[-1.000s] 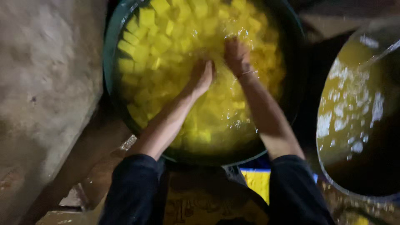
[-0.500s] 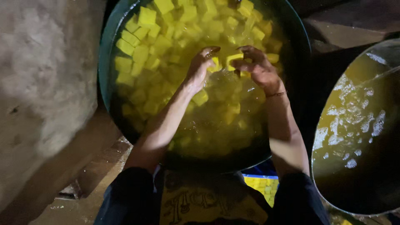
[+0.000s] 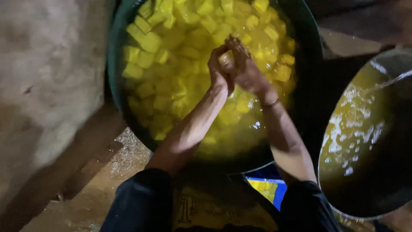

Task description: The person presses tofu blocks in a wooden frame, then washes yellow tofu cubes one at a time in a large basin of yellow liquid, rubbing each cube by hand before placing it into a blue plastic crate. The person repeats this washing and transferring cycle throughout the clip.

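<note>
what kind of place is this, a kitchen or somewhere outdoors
Probably a rough, dim food-washing spot at ground level, not a fitted kitchen. A big green tub of yellow chunks in water, a second basin of murky liquid, and a wet bare floor suggest it.

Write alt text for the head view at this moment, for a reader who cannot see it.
Two bare hands, the left hand and right hand, press together around a pale yellow chunk above a large dark green tub of yellow cubes in yellowish water. To the right stands a second round basin of murky liquid; a rough grey slab lies to the left.
</note>
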